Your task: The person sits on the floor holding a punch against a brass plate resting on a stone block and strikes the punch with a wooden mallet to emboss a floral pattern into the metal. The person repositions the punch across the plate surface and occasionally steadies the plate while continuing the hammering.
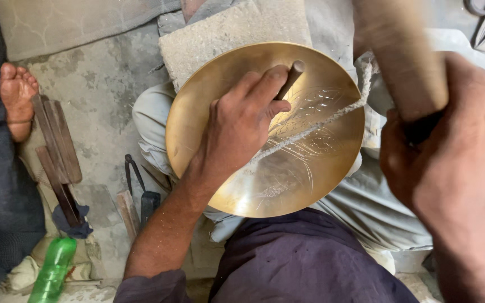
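Brass dish (265,129): stiff, smooth, likely slippery (rim grip safest), pinned by left hand (242,120) gripping punch (290,78); right hand (444,146) clenched round mallet (399,56).

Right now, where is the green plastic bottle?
In the head view, the green plastic bottle lies at bottom left on the floor, just below the dark wooden tools, left of the left forearm.

Only package-type thing here is a translucent green plastic bottle (53,271), lying tilted on the ground well to the left of the round brass plate (265,129) and lower down (bottom partly cut off by the edge). No labels, signs or screens anywhere.
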Action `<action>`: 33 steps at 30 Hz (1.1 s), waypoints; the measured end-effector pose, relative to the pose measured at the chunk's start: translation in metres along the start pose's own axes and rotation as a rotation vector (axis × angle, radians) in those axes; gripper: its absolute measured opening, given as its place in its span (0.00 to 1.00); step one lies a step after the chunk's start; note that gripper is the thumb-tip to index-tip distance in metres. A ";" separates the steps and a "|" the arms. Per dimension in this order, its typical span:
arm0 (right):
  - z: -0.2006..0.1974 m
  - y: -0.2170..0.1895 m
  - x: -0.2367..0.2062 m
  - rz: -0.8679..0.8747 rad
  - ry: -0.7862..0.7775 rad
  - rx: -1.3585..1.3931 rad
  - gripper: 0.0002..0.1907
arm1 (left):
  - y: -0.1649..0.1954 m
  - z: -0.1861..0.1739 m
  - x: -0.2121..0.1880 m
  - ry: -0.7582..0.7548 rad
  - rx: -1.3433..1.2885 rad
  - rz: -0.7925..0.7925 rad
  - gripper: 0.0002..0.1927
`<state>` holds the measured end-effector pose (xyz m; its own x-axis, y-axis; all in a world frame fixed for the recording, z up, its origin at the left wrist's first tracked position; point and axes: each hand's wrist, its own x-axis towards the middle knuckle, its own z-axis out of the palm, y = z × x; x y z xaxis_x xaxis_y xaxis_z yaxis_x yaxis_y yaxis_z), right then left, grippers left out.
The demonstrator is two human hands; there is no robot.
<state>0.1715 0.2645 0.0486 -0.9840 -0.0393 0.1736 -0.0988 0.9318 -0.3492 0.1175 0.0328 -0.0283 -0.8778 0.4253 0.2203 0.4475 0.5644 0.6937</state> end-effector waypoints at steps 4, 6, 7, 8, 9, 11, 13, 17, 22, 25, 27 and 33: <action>-0.004 0.005 -0.007 -0.099 -0.160 -0.278 0.30 | -0.005 -0.003 -0.007 0.044 0.006 -0.024 0.18; -0.007 0.013 -0.018 0.067 -0.078 0.246 0.28 | -0.012 -0.011 -0.010 0.139 0.022 -0.034 0.13; -0.007 0.016 -0.026 0.192 -0.079 0.391 0.25 | -0.015 -0.017 -0.013 0.209 -0.041 -0.098 0.13; -0.006 0.019 -0.033 0.318 -0.061 0.535 0.23 | -0.017 -0.023 -0.017 0.277 -0.105 -0.167 0.13; -0.004 0.021 -0.039 0.479 -0.078 0.556 0.20 | -0.019 -0.027 -0.019 0.349 -0.170 -0.233 0.13; 0.001 0.028 -0.045 0.647 -0.111 0.563 0.16 | -0.023 -0.029 -0.018 0.396 -0.137 -0.132 0.13; 0.006 0.032 -0.046 0.668 -0.146 0.540 0.15 | -0.025 -0.026 -0.011 0.418 -0.074 -0.056 0.13; 0.012 0.033 -0.044 0.660 -0.046 0.669 0.16 | -0.025 -0.008 0.009 0.384 0.007 0.007 0.18; 0.007 0.027 -0.045 0.571 0.059 0.809 0.15 | -0.023 -0.008 0.026 0.303 0.001 0.068 0.25; 0.008 0.033 -0.030 0.575 0.076 0.903 0.28 | -0.019 -0.011 0.029 0.257 0.081 0.094 0.27; 0.006 0.041 -0.013 0.394 -0.050 0.700 0.30 | -0.015 -0.013 0.028 0.221 0.121 0.094 0.25; 0.005 0.031 0.023 0.043 0.072 0.574 0.31 | -0.011 -0.014 0.035 0.171 0.140 0.075 0.26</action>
<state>0.1455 0.2905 0.0372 -0.9784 0.0381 0.2034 -0.1430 0.5862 -0.7975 0.0798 0.0319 -0.0189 -0.8520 0.3503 0.3890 0.5215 0.6338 0.5713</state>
